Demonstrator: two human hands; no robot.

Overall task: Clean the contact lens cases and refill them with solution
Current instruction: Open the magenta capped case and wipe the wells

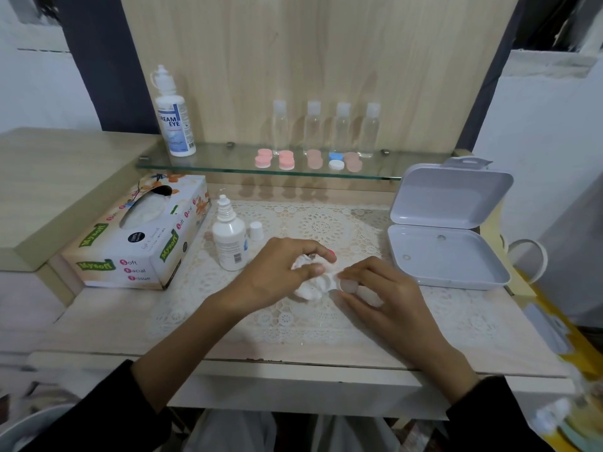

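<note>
While the left hand [280, 272] curled round a crumpled white tissue [310, 288] over the lace-covered surface [293, 350], the right hand [378, 288] pinched a small pale lens case [349, 285] against that tissue (the uncapped solution bottle [230, 238] stood just left of both), with more cases [287, 159] on the glass shelf [225, 165].

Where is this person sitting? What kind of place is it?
Probably a dressing table at home, though I can't be sure. A glass shelf holds contact lens cases and small clear bottles, and a tissue box sits next to a lace mat.
</note>
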